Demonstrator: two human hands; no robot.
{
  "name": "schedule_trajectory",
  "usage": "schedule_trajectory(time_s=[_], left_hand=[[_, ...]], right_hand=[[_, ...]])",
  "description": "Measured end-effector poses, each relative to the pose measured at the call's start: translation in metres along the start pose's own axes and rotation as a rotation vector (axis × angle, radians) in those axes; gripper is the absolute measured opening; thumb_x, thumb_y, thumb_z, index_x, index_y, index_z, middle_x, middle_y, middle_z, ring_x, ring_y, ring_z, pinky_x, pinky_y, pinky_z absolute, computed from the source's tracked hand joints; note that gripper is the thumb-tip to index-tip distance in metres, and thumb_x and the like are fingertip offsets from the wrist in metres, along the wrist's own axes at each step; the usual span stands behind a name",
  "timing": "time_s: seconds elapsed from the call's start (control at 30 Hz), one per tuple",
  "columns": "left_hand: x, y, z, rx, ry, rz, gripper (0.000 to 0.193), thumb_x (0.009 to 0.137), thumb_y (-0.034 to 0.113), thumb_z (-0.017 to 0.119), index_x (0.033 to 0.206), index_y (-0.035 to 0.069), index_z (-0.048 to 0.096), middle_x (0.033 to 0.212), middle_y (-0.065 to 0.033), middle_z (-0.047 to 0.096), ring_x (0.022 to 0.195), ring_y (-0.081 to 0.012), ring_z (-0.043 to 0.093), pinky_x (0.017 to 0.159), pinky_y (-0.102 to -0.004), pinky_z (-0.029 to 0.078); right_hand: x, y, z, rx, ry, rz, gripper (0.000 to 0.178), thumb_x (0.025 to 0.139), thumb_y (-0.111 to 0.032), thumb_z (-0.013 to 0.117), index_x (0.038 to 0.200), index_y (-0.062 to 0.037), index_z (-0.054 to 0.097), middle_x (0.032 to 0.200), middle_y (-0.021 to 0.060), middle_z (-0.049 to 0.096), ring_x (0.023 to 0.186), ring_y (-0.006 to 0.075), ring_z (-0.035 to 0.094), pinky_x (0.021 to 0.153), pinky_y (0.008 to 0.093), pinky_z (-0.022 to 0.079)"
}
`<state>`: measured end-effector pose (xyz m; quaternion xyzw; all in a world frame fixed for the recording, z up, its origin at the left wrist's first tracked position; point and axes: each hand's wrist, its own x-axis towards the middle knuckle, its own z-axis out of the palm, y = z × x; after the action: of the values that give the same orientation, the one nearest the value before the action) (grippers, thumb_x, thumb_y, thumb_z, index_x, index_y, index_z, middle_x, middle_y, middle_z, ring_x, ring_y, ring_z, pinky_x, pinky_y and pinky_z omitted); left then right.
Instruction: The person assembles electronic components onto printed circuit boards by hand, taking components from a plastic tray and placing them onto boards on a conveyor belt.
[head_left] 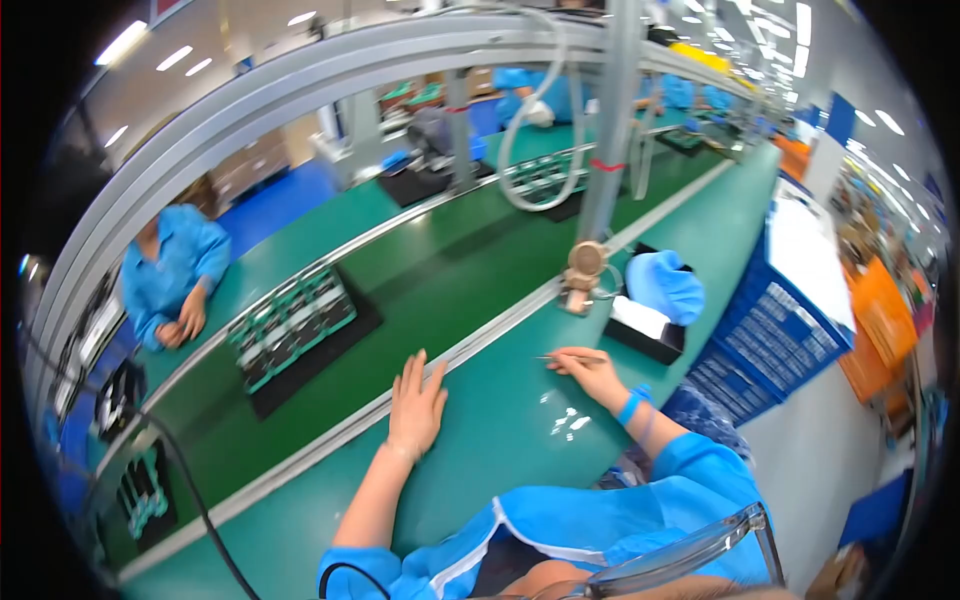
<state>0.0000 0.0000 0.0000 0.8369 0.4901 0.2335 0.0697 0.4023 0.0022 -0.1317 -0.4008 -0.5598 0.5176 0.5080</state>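
Far left, near where I stand looking on: one small green frame (147, 493), on a dark mat upon the dark green belt (450, 262). Behind it, across the belt: one co-worker (168, 265) in a blue smock, hands close together at the far edge. Low in the foreground: one black cable (205, 515), curving downward. Next, on the belt: one large green-and-black panel (293, 325), set with rows of openings, lying on a black mat (318, 363). Then the person's left hand (415, 408), open and holding nothing, fingers extended across the silver rail (500, 328) between belt and green bench (485, 440). Above the belt: one white looped hose (507, 150). Right of centre, over the bench: the right hand (585, 375), closed on one thin tool (546, 357), its tip pointing left; blur allows only that it may be a pair of tweezers. On that wrist: one blue band (634, 402). Just beyond: one round tan device (585, 262) at the foot of a grey post (603, 130). Beside it: one black box (648, 338) containing a blue cloth (665, 285) and white paper. Further right: one blue crate (765, 350), slatted, then orange bins (882, 315).
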Motion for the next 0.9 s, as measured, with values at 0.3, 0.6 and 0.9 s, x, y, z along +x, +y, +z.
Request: schedule_trajectory(time_s=[0.3,0.6,0.9], left_hand=[[0.013,0.036,0.033,0.069,-0.107,0.154,0.047,0.095,0.03,0.06,0.14,0.018,0.054,0.152,-0.0153,0.038,0.143,-0.0358,0.031,0.116,-0.0547,0.024],[0.019,0.031,0.039,0.054,-0.088,0.173,0.046,0.094,0.029,0.059,0.139,0.017,0.055,0.151,-0.0175,0.039,0.142,-0.0375,0.032,0.116,-0.055,0.024],[0.016,0.015,0.032,-0.127,-0.07,0.183,0.039,0.096,0.026,0.059,0.131,0.011,0.061,0.141,-0.0198,0.05,0.135,-0.0391,0.042,0.112,-0.0522,0.032]], right_hand=[[0.05,-0.099,0.033,-0.068,0.219,-0.11,0.025,0.099,-0.017,0.062,0.112,0.0034,0.069,0.101,0.0112,0.073,0.091,0.017,0.07,0.078,0.0277,0.056],[0.055,-0.1,0.031,-0.085,0.21,-0.082,0.025,0.098,-0.02,0.063,0.112,-0.0001,0.071,0.098,0.0091,0.074,0.091,0.014,0.069,0.077,0.0258,0.055],[0.058,-0.1,0.032,-0.077,0.215,-0.069,0.023,0.099,-0.018,0.062,0.113,-0.0017,0.071,0.097,0.0091,0.074,0.087,0.0124,0.068,0.079,0.0254,0.055]])
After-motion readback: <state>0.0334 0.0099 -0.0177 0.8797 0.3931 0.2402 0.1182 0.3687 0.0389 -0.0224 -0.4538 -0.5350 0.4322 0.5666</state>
